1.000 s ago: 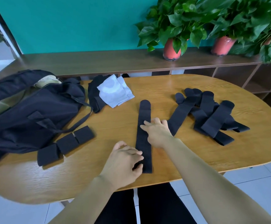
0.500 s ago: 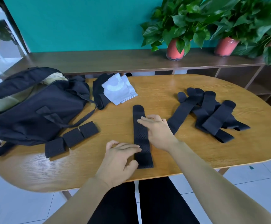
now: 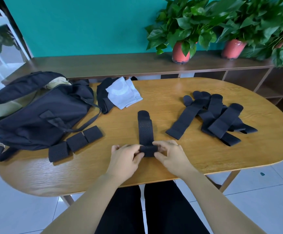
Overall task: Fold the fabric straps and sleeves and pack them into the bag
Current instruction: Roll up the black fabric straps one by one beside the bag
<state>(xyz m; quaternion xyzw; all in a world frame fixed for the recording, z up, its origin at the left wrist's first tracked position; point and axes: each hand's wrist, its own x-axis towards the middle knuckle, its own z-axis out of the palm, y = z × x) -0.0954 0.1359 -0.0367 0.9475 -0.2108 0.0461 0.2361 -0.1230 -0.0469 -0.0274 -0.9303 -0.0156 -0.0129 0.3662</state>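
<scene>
The wooden surface (image 3: 204, 156) carries an open black bag (image 3: 41, 119) at 9 o'clock and a pile of loose straps (image 3: 218, 119) at 2 o'clock. A perforated strap (image 3: 145, 130) lies at the centre, pointing to 12 o'clock, with its near end folded over. The left hand (image 3: 125, 159) and right hand (image 3: 171, 156) each have their grip pinching that folded end.

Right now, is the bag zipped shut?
No, the bag lies open on the table, with its tan lining showing through the gap along the top.
</scene>
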